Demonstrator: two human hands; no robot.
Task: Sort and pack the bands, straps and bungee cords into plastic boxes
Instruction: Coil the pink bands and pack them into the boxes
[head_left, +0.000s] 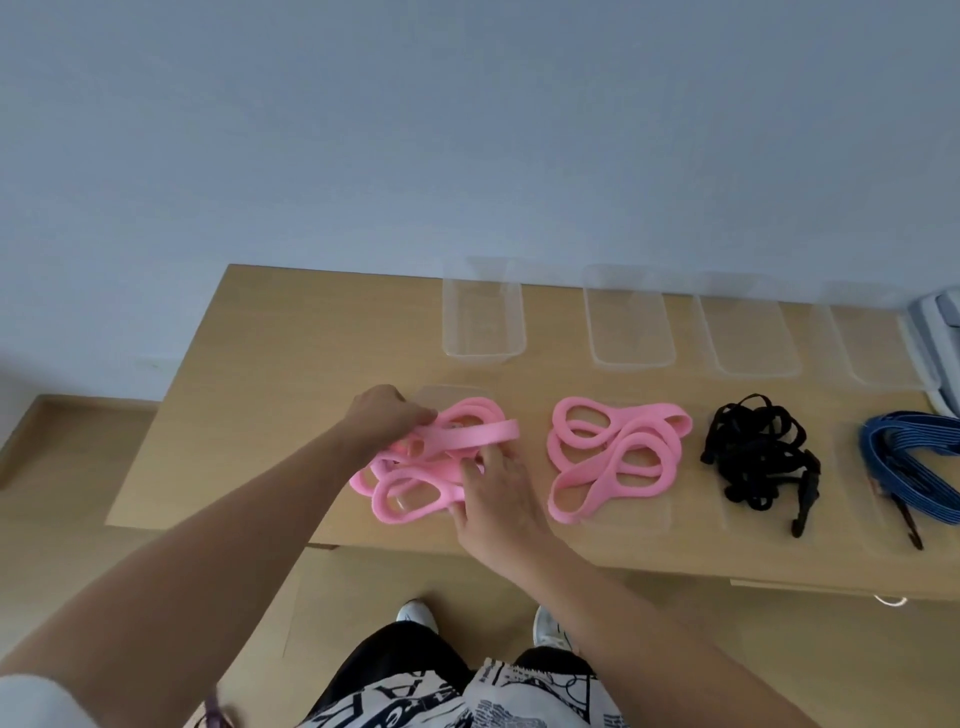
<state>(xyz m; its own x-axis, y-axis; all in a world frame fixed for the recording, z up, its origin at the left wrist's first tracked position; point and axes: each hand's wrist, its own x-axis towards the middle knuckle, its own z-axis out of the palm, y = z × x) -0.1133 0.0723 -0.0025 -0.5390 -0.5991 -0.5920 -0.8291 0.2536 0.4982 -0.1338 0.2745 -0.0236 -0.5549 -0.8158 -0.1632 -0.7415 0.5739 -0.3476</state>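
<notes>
A heap of pink bands (415, 480) lies in a clear plastic box (452, 392) near the table's front edge. My left hand (387, 418) grips one pink band at the heap's far left. My right hand (498, 491) rests on the heap's right side with fingers spread. A second heap of pink bands (615, 454) sits to the right in another clear box. Further right lie tangled black straps (758, 457) and blue bungee cords (914, 462), each in a clear box.
Several clear lids or boxes (483, 322) stand in a row along the back of the wooden table (270, 395), against the wall. A grey-white object (940, 332) sits at the far right edge. The floor and my shoes show below the table's front edge.
</notes>
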